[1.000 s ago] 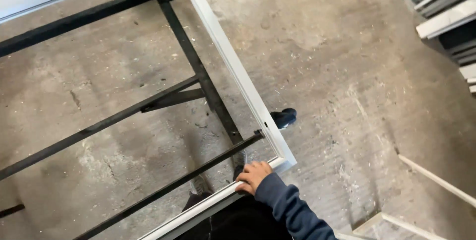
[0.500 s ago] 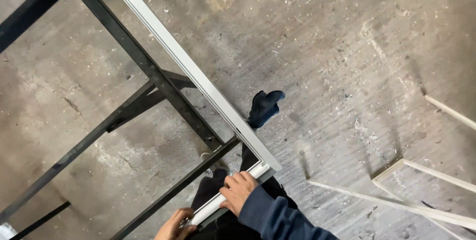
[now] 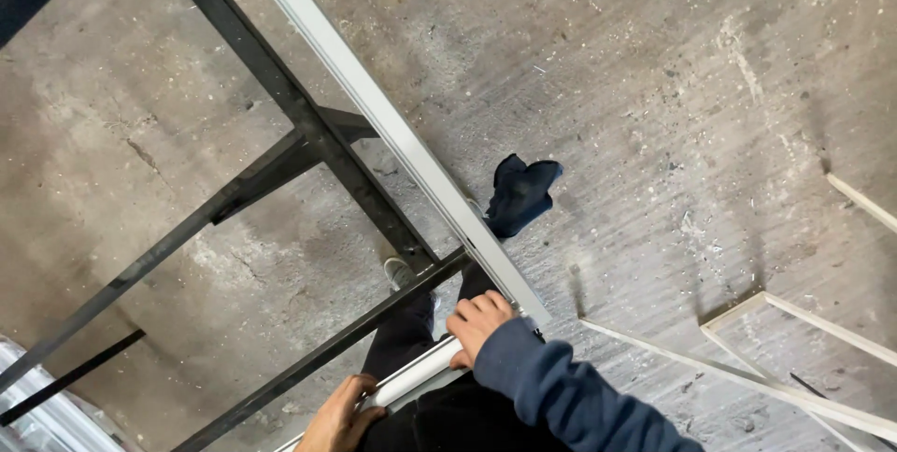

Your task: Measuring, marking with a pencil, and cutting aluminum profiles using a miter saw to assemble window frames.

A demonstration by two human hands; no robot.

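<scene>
Down by the bottom edge of the head view, the right hand [image 3: 478, 323] sits on the corner of a long white frame [image 3: 392, 130]. Its fingers [image 3: 486, 307] are curled closed over the short white bar where that bar meets the long one. The left hand [image 3: 338, 416] is lower and to the left, and its fingers wrap around the same short bar. A blue sleeve [image 3: 561, 396] covers the right arm.

The white frame lies on top of a black metal stand [image 3: 308, 130], with the long white bar running up and away toward the top of the view. A dark cloth [image 3: 519, 192] lies on the grey concrete floor [image 3: 673, 88], just beside the long bar. Thin pale strips [image 3: 794, 387] lie on the floor to the right.

Half a second ago the left hand was only peeking in at the bottom edge; now more of it shows on the bar. The right hand keeps its hold on the corner. The cloth now sits a bit higher in the view.
</scene>
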